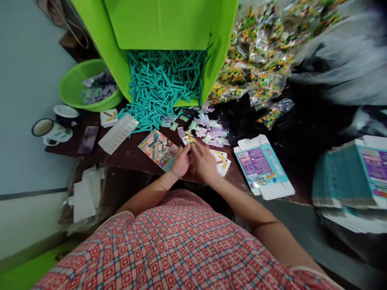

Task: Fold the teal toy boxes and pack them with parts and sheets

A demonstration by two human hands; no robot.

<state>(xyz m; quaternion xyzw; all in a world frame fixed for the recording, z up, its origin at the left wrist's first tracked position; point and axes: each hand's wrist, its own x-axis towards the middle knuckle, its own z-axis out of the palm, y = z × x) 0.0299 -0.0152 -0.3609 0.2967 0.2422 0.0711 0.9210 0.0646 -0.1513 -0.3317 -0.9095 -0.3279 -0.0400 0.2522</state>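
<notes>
My left hand [181, 162] and my right hand [204, 162] meet at the front of the brown table. Both have their fingers closed at a small clear bag of coloured pieces [189, 137], which pokes out beyond the fingertips; the exact grip is partly hidden. Left of my left hand lies a colourful printed leaflet [159, 148]. White cards with a yellow pickaxe picture [223, 162] lie beside my right hand, partly under it. Just beyond the hands is a pile of small purple and green sachets [211, 129].
A green bin [122, 76] spills teal plastic sticks [157, 86] onto the table. Bags of coloured pieces [256, 68] are heaped at back right. A flat box [263, 166] and stacked boxes [338, 173] lie right; a phone [88, 139], mug [56, 132] and green basin [71, 86] stand left.
</notes>
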